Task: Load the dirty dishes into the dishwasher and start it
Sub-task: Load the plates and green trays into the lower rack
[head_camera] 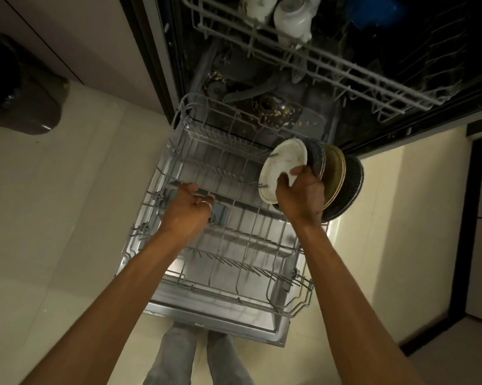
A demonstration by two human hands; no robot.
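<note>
An open dishwasher [262,87] is seen from above, its door lowered flat and food scraps [273,109] scattered over the tub floor. The lower rack [262,295], of grey wire, is drawn fully out over the door, its long axis running from the person straight towards the tub. The upper rack [345,73] is pulled out above the tub and carries two white vessels [292,20] at its near-left corner. Four plates are stood on edge at the far right corner of the lower rack, packed face to face in a row that runs out to the right. The white plate [284,162] is innermost, its smeared, stained face turned left towards the rack's middle and tilted up to the camera. Behind it are set a dark speckled plate [316,157], a dull yellow plate [335,173] and a larger dark speckled plate [350,184] at the outer edge. The white plate is gripped at its lower rim by the right hand [300,195], thumb across the face and fingers curled behind. A cross wire near the left middle of the lower rack is clasped by the left hand [187,209], its fingers bent over it just beside a grey plastic fitting [220,215]. A thin ring [205,202] is worn on that hand.
</note>
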